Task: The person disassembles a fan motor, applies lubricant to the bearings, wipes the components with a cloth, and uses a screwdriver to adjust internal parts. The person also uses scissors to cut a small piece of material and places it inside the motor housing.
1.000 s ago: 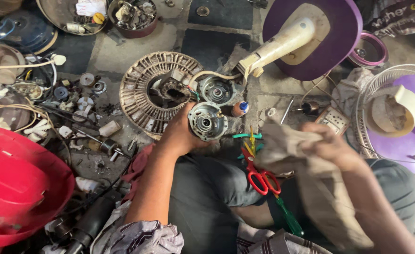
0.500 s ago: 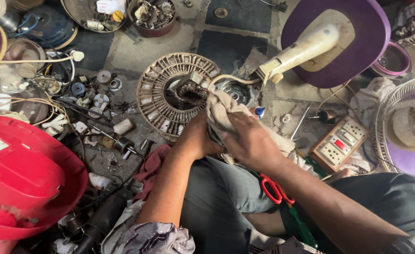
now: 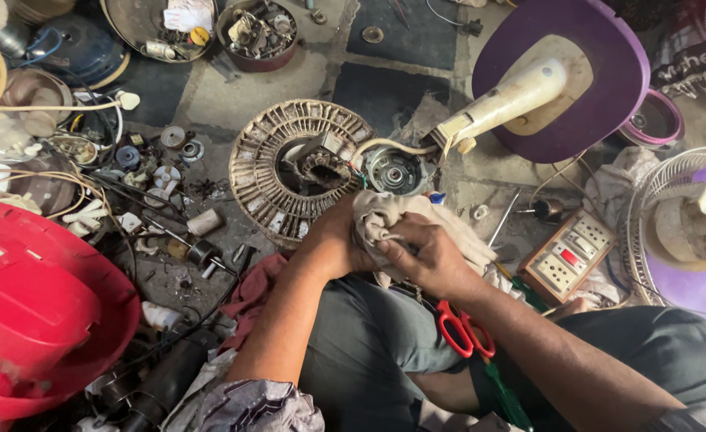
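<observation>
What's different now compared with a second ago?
The right hand brought the beige cloth in from the right and now presses it over the round metal part that the left hand had held bare. The fan grille, motor and red-handled scissors stayed put.

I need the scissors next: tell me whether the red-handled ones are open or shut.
Cannot tell: only the red handle loops of the scissors show on the lap; the blades are hidden.

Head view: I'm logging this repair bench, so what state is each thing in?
Left hand: gripping the cloth.
Right hand: pressing the cloth.
Cloth: bunched between both hands.
Fan motor: casing off, exposed.
Fan grille: lying flat.
Scissors: closed.
</observation>
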The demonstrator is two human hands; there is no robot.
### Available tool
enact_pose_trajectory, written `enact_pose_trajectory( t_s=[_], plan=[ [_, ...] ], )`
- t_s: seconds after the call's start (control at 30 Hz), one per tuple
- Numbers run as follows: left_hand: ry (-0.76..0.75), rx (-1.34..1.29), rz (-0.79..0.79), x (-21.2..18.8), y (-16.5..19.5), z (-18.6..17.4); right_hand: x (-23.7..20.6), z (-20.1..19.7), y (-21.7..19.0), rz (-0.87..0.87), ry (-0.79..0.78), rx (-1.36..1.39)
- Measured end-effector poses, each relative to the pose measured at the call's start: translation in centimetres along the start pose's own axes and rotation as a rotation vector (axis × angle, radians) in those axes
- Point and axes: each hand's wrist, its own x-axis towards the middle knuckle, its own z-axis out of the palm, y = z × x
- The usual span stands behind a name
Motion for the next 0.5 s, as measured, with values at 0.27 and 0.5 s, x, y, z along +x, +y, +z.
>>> enact_pose_trajectory(
  t_s=[0.27,0.5],
  plan=[
    [0.036,0.052,-0.082,-0.4,0.9,0.0,1.5,1.2,-1.8,-0.202,0.406,-0.269],
    [0.08,0.17,0.128,-0.1,-1.0,0.5,1.6,1.1,-2.5,-0.093,0.374,-0.285]
  ],
)
